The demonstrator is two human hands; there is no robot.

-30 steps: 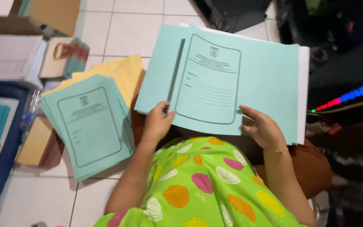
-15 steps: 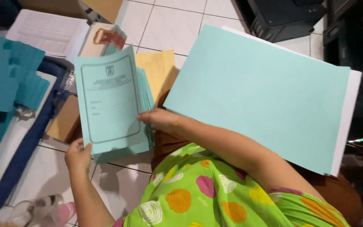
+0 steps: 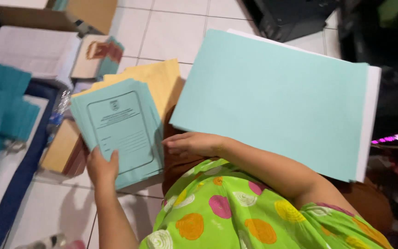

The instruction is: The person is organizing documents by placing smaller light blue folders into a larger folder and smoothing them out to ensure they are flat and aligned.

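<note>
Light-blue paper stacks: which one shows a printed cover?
The smaller stack of booklets by the left hand, topped by a bordered printed form. The large stack on the lap is plain.

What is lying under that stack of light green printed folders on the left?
Under the stack of printed green folders, held by the left hand, yellow folders stick out at the top and right. A brown box shows at its left edge. What lies under its middle is covered.

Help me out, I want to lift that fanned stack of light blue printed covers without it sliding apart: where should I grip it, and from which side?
Probably at the near bottom corner, from the left, where the left hand already pinches the printed covers. The sheets look fanned and tilted, converging there, so one pinch likely catches all. The right hand could steady the opposite edge.
</note>
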